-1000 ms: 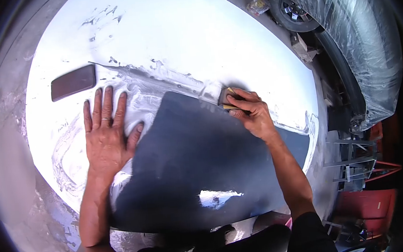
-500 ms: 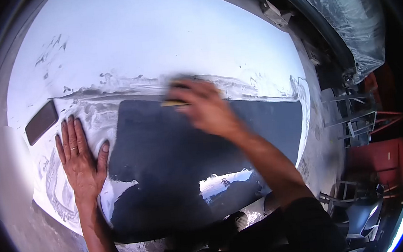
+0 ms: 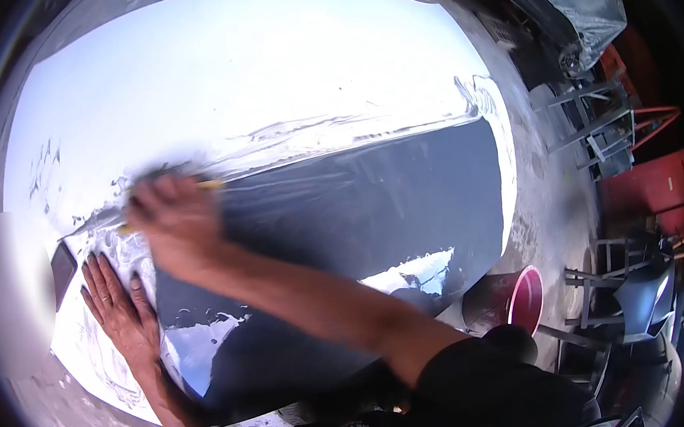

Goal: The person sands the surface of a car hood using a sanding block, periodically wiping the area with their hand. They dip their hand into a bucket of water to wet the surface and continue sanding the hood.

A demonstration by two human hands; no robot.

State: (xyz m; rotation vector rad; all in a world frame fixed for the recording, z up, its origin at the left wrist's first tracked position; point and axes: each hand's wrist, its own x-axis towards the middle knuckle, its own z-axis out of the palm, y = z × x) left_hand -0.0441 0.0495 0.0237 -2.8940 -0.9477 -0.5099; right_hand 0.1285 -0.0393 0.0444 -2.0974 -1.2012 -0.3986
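Note:
My right hand [image 3: 178, 226], smeared by motion, is closed around a yellow-edged pad [image 3: 211, 185] with a darker side. The hand presses it along the upper left edge of a dark, glossy rectangular area [image 3: 373, 195] on a large white panel [image 3: 265, 59]. Wet-looking grey smears run along that edge. My left hand [image 3: 125, 315] lies flat on the panel's left part, its fingers stretched out and empty. Just above it, to the left, lies a dark flat rectangular object [image 3: 63, 271], partly covered by a pale blur.
A red bucket [image 3: 529, 299] stands on the floor right of the panel. Grey metal stands [image 3: 601, 133] and a red cabinet-like object [image 3: 654, 195] are farther right. Something wrapped in clear plastic [image 3: 582, 2] is at the upper right.
My right hand has swept the pad left along the upper edge of the dark area, close to my left hand. The view has shifted and tilted, bringing the red bucket into sight.

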